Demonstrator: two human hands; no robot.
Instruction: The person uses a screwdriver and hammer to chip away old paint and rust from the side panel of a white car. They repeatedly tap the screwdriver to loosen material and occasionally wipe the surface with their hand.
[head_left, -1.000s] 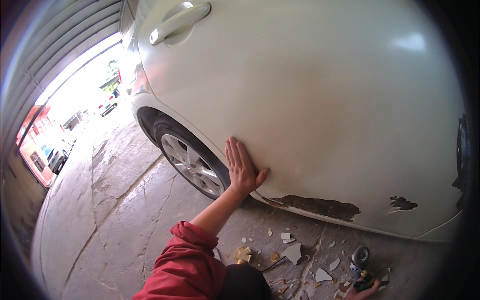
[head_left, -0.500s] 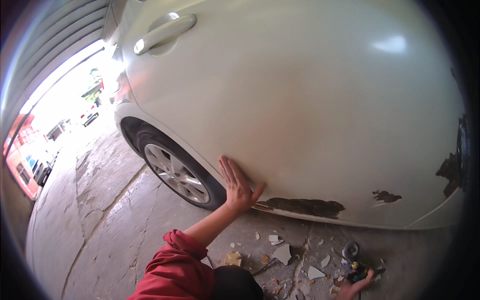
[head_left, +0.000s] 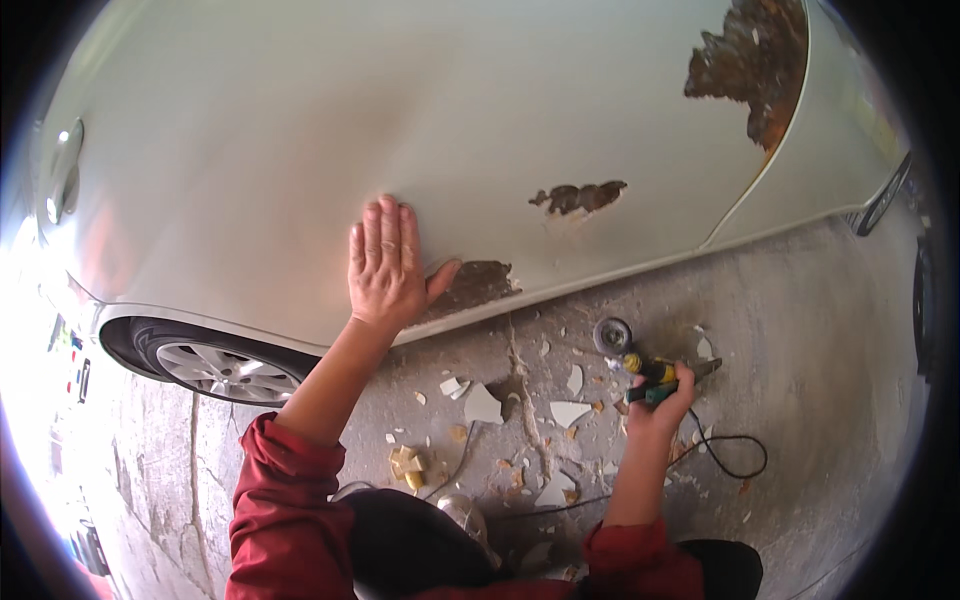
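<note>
I see L hand (head_left: pixel 385 265) flat, fingers spread, on car door (head_left: pixel 300 150); R hand (head_left: pixel 662 395) below door, gripping angle grinder (head_left: pixel 640 362).

Green-yellow grinder (head_left: pixel 648 378) gripped, on concrete floor (head_left: pixel 800 330).

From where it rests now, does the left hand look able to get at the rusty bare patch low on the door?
Probably yes: the left hand lies flat on the door panel, thumb almost at the rusty patch, with nothing between them.

Left hand (head_left: pixel 385 268) flat on pale metal car door panel (head_left: pixel 300 150); right hand (head_left: pixel 660 395) below, on small yellow-green angle grinder (head_left: pixel 640 362); broken paint flakes (head_left: pixel 520 400) between, on cracked concrete floor (head_left: pixel 800 350).
</note>
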